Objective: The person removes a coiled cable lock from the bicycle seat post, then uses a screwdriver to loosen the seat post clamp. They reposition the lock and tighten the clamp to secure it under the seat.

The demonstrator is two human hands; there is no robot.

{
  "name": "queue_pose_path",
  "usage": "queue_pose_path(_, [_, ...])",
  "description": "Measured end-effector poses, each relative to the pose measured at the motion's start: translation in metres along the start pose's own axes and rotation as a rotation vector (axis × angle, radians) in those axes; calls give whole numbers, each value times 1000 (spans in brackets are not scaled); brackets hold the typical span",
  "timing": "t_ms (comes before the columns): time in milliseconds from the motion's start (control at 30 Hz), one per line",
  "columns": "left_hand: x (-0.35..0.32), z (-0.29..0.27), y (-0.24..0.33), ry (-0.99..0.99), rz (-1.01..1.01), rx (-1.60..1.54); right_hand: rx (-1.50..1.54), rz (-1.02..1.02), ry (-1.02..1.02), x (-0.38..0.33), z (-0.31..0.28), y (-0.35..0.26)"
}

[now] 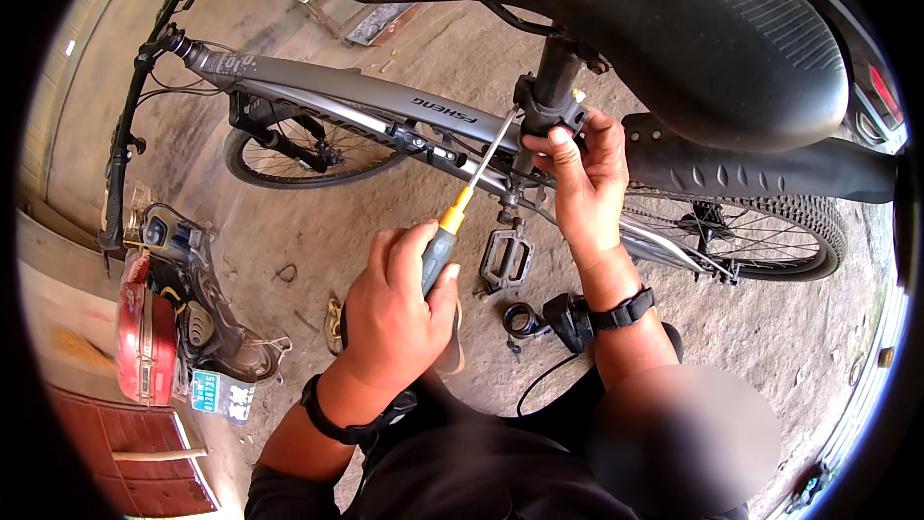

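My left hand [399,294] is closed round the grey and yellow handle of a screwdriver [466,200]. Its metal shaft points up and to the right, and the tip reaches the black clamp [551,117] on the seat post [555,72]. From the other side, the fingers and thumb of my right hand [589,183] grip this clamp. A small pale yellowish bit shows at the clamp's upper right. The black saddle [664,29] sits above both hands. A grey bicycle frame [356,87] runs to the left behind the screwdriver.
The handlebar [140,87] stands at the far left and a black rear mudguard [751,169] at the right. Below the frame hangs a pedal [506,258]. Black parts [568,320] lie near my right wrist. A parked scooter with a red box [146,342] stands lower left.
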State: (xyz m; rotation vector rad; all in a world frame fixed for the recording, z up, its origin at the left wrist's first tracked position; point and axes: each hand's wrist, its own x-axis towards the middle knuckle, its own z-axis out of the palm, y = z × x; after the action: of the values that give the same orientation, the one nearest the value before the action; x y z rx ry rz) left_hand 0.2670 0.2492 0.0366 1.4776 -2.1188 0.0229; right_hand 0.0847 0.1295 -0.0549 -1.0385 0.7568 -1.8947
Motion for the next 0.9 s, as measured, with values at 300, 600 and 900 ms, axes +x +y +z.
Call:
queue_pose_path(300, [3,-3,3,-33,12,-42,16,18,-3,1,0,1])
queue_pose_path(600, [2,-9,-5,-277,-867,-1557,2,14,1,-1,2,0])
queue_pose_path(900, [-7,3,-13,-138,-735,-1275,-199,-96,76,-18,1,-8])
